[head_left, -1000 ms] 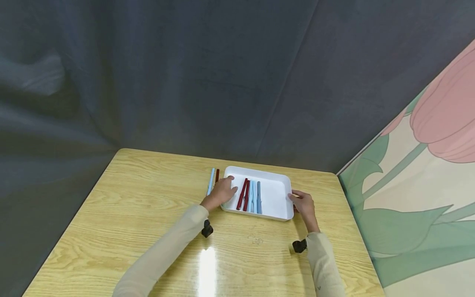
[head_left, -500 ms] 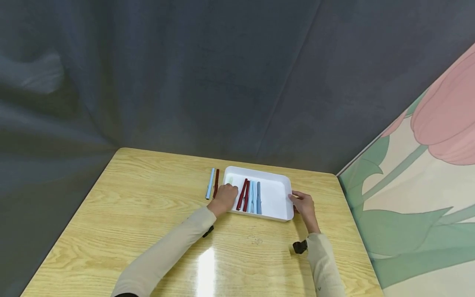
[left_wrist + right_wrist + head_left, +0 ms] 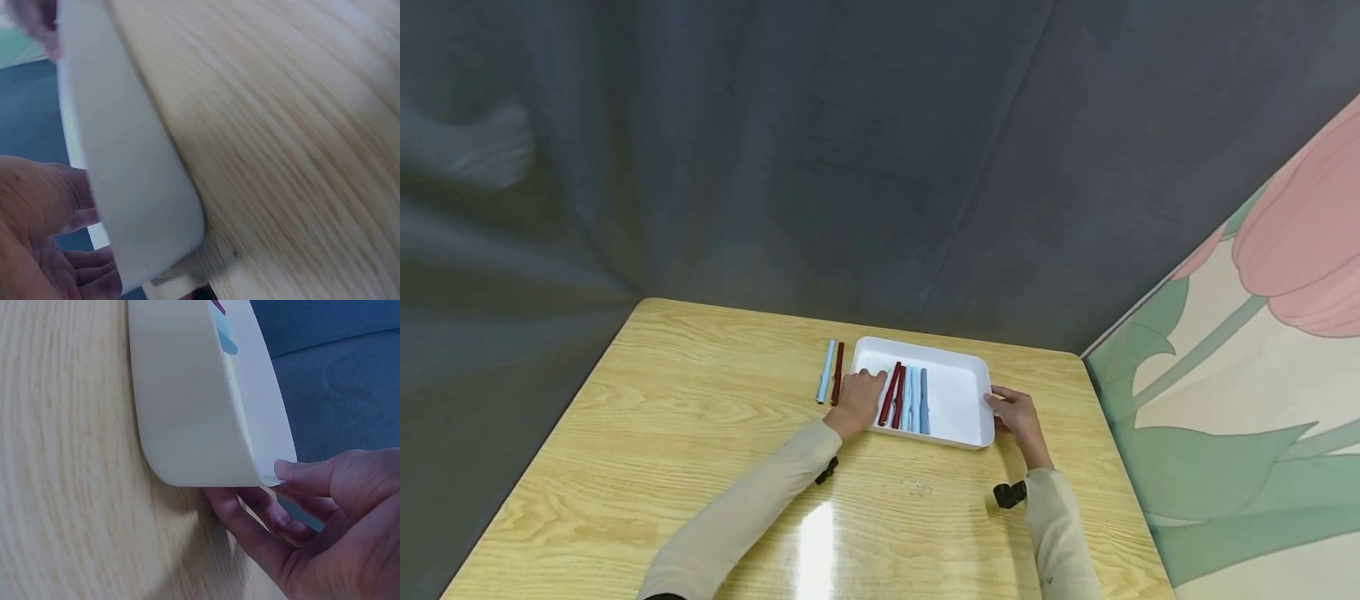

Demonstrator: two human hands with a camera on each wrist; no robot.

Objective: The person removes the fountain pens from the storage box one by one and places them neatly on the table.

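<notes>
Tabletop [image 3: 700, 400], right hand [image 3: 1015, 412] on tray [image 3: 957, 400]

Dark curtain [image 3: 820, 167], tulip mural [image 3: 1225, 450] (pink and green), shiny wooden table [image 3: 662, 400]

Long beige sleeves [image 3: 745, 510], black wrist cameras [image 3: 1009, 495], left one's shape unclear

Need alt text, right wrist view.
A right hand grips the end of a white tray on a wood-grain table, thumb at the rim, fingers outside. Inside, ends of a blue stick and a dark red stick show; dark cloth behind.
</notes>
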